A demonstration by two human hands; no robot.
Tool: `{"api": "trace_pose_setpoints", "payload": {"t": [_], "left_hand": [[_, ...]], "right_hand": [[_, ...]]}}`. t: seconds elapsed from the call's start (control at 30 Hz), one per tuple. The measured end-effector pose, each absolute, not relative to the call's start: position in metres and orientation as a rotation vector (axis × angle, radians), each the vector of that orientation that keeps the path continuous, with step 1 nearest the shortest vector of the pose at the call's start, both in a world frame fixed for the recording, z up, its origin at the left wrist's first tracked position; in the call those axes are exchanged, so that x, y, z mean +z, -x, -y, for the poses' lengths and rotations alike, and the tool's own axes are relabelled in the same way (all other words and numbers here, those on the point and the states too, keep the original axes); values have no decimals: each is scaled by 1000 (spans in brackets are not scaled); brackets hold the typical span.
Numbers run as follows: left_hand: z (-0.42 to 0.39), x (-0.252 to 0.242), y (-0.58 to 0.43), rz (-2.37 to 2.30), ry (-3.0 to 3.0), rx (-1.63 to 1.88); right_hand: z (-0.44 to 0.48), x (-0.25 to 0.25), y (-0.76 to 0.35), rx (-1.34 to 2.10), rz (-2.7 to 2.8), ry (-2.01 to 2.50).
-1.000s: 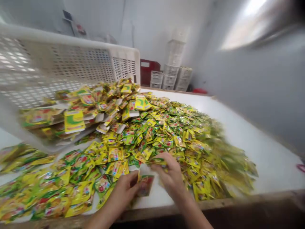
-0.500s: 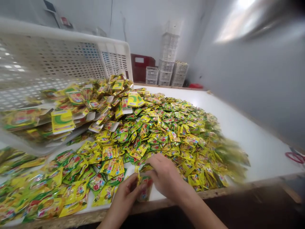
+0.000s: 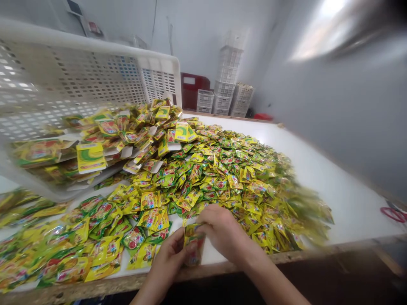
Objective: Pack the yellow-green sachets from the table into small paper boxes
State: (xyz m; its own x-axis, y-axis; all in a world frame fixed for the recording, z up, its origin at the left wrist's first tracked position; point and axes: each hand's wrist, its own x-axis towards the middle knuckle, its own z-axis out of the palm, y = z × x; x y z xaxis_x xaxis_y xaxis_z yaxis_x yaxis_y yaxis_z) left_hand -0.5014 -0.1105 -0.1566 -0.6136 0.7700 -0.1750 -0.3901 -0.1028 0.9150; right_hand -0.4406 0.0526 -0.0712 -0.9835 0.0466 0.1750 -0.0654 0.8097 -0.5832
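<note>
Near the table's front edge, my left hand [image 3: 171,256] grips a small printed carton [image 3: 194,250], its thumb pressed across the front. My right hand [image 3: 222,231] is bent over the carton's upper end, fingers curled together; what they pinch is hidden behind the knuckles. A bit of yellow wrapper shows between the hands at the carton's top. Around both hands lie many small yellow and green sachets [image 3: 154,218], printed with fruit. The biggest heap of sachets [image 3: 219,186] spreads just beyond my right hand.
A white perforated crate [image 3: 159,63] lies tipped on its side at the left, open cartons [image 3: 91,157] spilling from it. Red-handled scissors [image 3: 393,214] rest at the table's right edge. Stacked white crates [image 3: 224,91] and a dark red crate [image 3: 193,93] stand behind the table.
The view has shifted slightly, so the crate and heap sit a little further right. My right fingers have moved slightly at the carton's top; my left hand keeps its hold.
</note>
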Motion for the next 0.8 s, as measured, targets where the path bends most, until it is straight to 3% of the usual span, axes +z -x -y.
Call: {"api": "trace_pose_setpoints", "payload": {"t": [0.2,0.8], "left_hand": [[115,-162,500,-1518,-471,1822],[110,-161,494,-1618,-656,1746]], "right_hand": [[-45,-93,429,811,2848,-191],[-40,-78,433,925,2863,-193]]}}
